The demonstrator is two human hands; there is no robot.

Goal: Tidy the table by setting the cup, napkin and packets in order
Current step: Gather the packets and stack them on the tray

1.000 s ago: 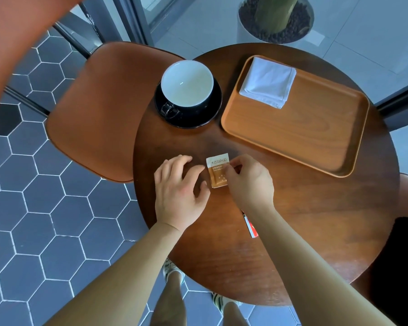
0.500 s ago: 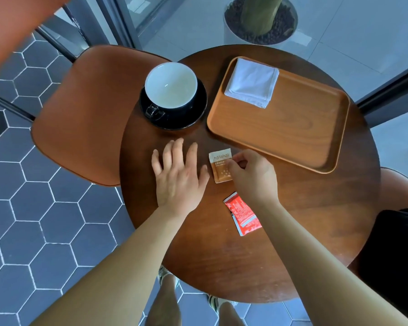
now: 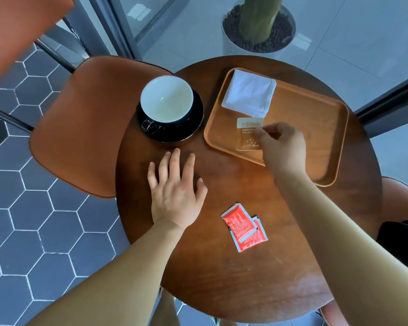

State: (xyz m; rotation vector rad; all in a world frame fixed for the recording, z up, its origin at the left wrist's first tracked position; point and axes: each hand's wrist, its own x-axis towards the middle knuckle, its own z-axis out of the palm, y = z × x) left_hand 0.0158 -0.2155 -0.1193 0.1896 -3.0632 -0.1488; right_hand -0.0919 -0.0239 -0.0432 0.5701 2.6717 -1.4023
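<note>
My right hand (image 3: 280, 144) pinches a brown packet (image 3: 247, 135) by its right edge, over the near left part of the wooden tray (image 3: 316, 147). A folded white napkin (image 3: 249, 96) lies in the tray's far left corner, just beyond the packet. My left hand (image 3: 174, 187) rests flat on the round wooden table (image 3: 222, 267), fingers spread, holding nothing. An empty white-lined cup (image 3: 166, 101) stands on a black saucer (image 3: 196, 123) left of the tray. Two overlapping red packets (image 3: 244, 227) lie on the table near me.
An orange-brown chair seat (image 3: 85, 125) stands against the table's left side. A potted plant (image 3: 259, 27) sits on the floor beyond the table. Another seat edge (image 3: 400, 191) shows at the right. Hexagon floor tiles lie to the left.
My right hand has carried the brown packet from the table's middle onto the tray. My left hand has flattened and stayed on the table. The red packets are now uncovered.
</note>
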